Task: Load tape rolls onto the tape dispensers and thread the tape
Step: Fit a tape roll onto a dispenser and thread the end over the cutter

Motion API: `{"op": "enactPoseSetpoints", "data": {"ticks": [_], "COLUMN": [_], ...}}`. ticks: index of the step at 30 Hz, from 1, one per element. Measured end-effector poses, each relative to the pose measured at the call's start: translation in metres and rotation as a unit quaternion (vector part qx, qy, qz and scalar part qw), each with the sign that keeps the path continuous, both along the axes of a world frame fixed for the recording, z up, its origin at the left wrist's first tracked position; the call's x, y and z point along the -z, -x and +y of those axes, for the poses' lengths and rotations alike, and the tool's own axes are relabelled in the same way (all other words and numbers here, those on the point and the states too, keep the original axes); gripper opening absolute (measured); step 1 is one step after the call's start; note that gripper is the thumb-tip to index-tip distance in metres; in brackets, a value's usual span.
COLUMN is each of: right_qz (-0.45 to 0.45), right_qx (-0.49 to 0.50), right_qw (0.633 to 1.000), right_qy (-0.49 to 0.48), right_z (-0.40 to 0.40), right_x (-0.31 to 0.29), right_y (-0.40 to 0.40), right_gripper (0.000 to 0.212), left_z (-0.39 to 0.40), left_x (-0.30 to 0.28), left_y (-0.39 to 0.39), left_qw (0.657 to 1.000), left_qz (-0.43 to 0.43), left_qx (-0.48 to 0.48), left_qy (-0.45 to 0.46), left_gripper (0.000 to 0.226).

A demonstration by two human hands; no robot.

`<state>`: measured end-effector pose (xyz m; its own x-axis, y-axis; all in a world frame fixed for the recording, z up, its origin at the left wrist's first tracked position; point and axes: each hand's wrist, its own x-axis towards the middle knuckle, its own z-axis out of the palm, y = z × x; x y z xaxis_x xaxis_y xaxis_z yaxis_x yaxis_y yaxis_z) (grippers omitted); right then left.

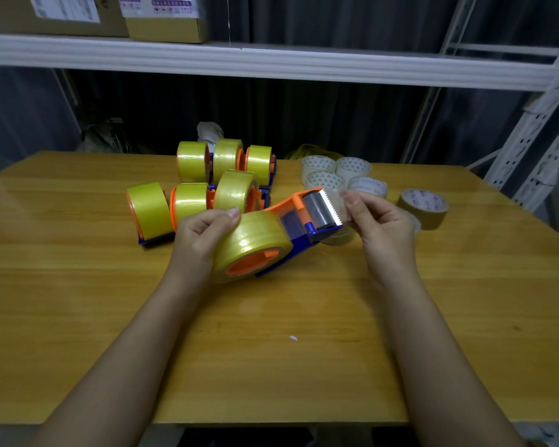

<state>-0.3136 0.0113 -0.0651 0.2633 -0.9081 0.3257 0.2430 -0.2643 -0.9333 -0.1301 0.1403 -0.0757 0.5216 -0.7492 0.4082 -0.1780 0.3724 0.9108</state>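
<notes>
1. Left hand (204, 232): the grip is curled round the yellowish tape roll (250, 241) seated on the orange hub of the held dispenser (284, 233). The thumb lies across the top of the roll; the fingers wrap its left side.
2. Right hand (383, 227): the grip pinches the free end of the clear tape (341, 196) between thumb and fingers, just right of the serrated blade (331, 204).
3. Held dispenser: orange and blue body, raised above the middle of the wooden desk (304, 366) and tilted, with the roll end near-left and the blade end far-right. The tape runs from the roll over the dark roller (317, 209) to the blade.
4. Loaded dispensers (207, 185): six units with yellowish rolls stand in a cluster on the desk, far-left of the held dispenser, in two rows of three.
5. Spare clear rolls (339, 175): a group lies flat on the far-right part of the desk, behind the right hand. One further clear roll lies under the blade end of the held dispenser, partly hidden.
6. Brown tape roll (423, 208): rests on the desk just right of the right hand.
7. Shelf (271, 64): a white metal shelf spans the far side above the desk and carries cardboard boxes (110, 14) at its left end.
</notes>
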Motion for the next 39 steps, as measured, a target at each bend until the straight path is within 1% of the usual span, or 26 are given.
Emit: {"op": "enactPoseSetpoints", "data": {"ticks": [3, 8, 12, 13, 16, 17, 19, 21, 22, 24, 26, 28, 30, 32, 34, 39], "right_qz": [0.021, 0.053, 0.069, 0.076, 0.099, 0.100, 0.096, 0.056, 0.020, -0.024, -0.025, -0.045, -0.078, -0.069, -0.037, 0.006], "right_qx": [-0.004, -0.049, -0.085, -0.090, -0.097, -0.093, -0.051, 0.002, 0.004, -0.035, -0.075, -0.110, -0.137, -0.131, -0.118, -0.101], "right_qw": [0.999, 0.997, 0.994, 0.993, 0.990, 0.990, 0.994, 0.998, 0.999, 0.997, 0.994, 0.990, 0.986, 0.988, 0.989, 0.988], "right_qy": [0.027, -0.003, -0.011, -0.015, -0.029, -0.033, -0.018, 0.021, 0.037, 0.064, 0.081, 0.074, 0.045, 0.047, 0.076, 0.121], "right_z": [0.001, 0.000, 0.002, 0.002, 0.001, 0.001, 0.001, 0.003, 0.004, 0.006, 0.007, 0.009, 0.011, 0.013, 0.015, 0.023], "right_x": [0.001, 0.002, 0.003, 0.003, 0.004, 0.004, 0.003, 0.000, -0.001, -0.001, 0.000, -0.001, -0.004, -0.005, -0.004, -0.002], "right_y": [-0.001, -0.003, -0.004, -0.004, -0.004, -0.004, -0.004, -0.002, -0.001, 0.000, -0.003, -0.004, -0.005, -0.005, -0.006, -0.015], "right_gripper": [0.015, 0.016, 0.018, 0.018, 0.016, 0.016, 0.019, 0.022, 0.021, 0.020, 0.024, 0.037, 0.049, 0.047, 0.040, 0.043], "left_z": [0.000, 0.000, 0.001, 0.001, 0.001, 0.001, -0.001, -0.002, -0.002, -0.002, -0.002, -0.003, -0.004, -0.005, -0.007, -0.010], "left_x": [0.000, 0.000, 0.000, 0.000, -0.002, -0.002, -0.001, -0.002, -0.002, -0.004, -0.003, -0.004, -0.006, -0.007, -0.006, -0.004], "left_y": [0.000, -0.001, 0.000, 0.000, 0.000, 0.001, 0.002, 0.002, 0.002, 0.003, 0.006, 0.009, 0.011, 0.012, 0.013, 0.013], "left_qw": [1.000, 1.000, 1.000, 1.000, 1.000, 1.000, 1.000, 0.999, 0.999, 0.996, 0.990, 0.980, 0.971, 0.962, 0.957, 0.949], "left_qz": [0.001, -0.012, -0.013, -0.011, -0.004, -0.002, 0.008, 0.036, 0.053, 0.088, 0.140, 0.193, 0.230, 0.260, 0.278, 0.304], "left_qx": [-0.007, -0.001, 0.006, 0.008, 0.018, 0.019, 0.010, -0.006, -0.010, -0.007, 0.007, 0.026, 0.044, 0.050, 0.053, 0.053], "left_qy": [0.002, -0.001, 0.011, 0.011, 0.000, -0.002, -0.003, -0.001, -0.001, -0.008, -0.026, -0.043, -0.051, -0.060, -0.060, -0.058], "left_gripper": [0.027, 0.032, 0.048, 0.048, 0.030, 0.029, 0.037, 0.042, 0.037, 0.026, 0.024, 0.024, 0.026, 0.032, 0.031, 0.031]}}
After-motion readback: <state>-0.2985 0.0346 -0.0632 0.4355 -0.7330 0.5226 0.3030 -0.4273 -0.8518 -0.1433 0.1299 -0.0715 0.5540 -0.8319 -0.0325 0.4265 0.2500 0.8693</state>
